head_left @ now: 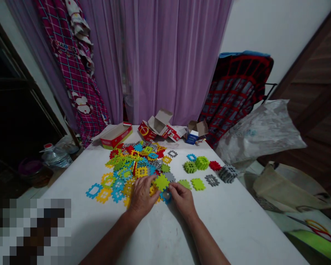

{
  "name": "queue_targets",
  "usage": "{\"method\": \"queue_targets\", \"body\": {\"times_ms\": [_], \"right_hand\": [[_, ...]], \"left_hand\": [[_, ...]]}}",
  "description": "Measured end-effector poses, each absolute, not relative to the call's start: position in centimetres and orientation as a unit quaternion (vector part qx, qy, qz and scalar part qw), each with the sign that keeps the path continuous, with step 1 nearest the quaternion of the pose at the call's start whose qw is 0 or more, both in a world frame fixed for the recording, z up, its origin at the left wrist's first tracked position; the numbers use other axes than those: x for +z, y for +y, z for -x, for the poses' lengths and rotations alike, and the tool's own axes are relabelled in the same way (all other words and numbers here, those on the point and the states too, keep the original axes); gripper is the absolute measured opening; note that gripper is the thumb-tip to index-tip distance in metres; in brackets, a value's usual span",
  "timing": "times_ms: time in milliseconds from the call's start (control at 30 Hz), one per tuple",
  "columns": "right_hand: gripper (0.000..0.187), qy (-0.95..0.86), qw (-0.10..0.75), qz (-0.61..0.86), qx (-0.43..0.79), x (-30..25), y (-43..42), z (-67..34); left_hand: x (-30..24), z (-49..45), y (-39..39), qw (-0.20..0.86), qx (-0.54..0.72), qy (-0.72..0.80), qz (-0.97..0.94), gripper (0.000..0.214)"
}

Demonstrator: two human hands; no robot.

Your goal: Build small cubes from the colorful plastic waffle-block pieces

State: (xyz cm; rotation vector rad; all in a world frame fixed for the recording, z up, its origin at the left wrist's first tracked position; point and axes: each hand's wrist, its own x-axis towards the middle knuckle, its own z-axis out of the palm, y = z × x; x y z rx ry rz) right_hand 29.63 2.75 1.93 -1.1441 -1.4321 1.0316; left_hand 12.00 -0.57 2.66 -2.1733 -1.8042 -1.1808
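Resting flat with fingers spread on the near edge of the tile pile (132, 165), the left hand (141, 197) touches a lime-green tile (162, 182) at its fingertips. Just below that tile, the right hand (183, 198) pinches a blue tile (166, 196).

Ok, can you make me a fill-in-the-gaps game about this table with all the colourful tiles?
1. The curtain behind the white table is ____.
2. The flat tile where the left hand and the right hand meet is lime ____.
3. The built cube closest to the table's right edge is ____.
4. The small boxes at the table's far edge have their flaps ____.
Missing words: purple; green; grey; open.
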Motion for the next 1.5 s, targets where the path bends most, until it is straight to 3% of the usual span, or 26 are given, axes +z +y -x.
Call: {"method": "queue_targets", "body": {"times_ms": [367,600,1167,1400,1500], "right_hand": [[0.033,-0.481,0.507,0.502,0.509,2.5,2.6,-29.7],[0.04,-0.362,0.544,0.647,0.394,2.3,4.1,-38.0],[0.038,-0.412,0.424,0.731,0.341,1.6,5.0,-40.9],[0.023,-0.48,0.332,0.788,0.195,2.2,3.5,-40.4],[0.03,-0.508,0.275,0.803,0.146,2.6,2.7,-39.4]], "left_hand": [[2.5,-12.7,-0.4,0.065,-0.369,-0.572,0.73,0.045],[2.0,-12.2,-0.5,0.08,-0.375,-0.569,0.727,0.045],[1.3,-11.3,-0.6,0.106,-0.395,-0.557,0.723,0.042],[1.3,-11.1,-0.5,0.112,-0.4,-0.546,0.727,0.04],[1.1,-11.0,-0.5,0.111,-0.393,-0.548,0.73,0.041]]}}
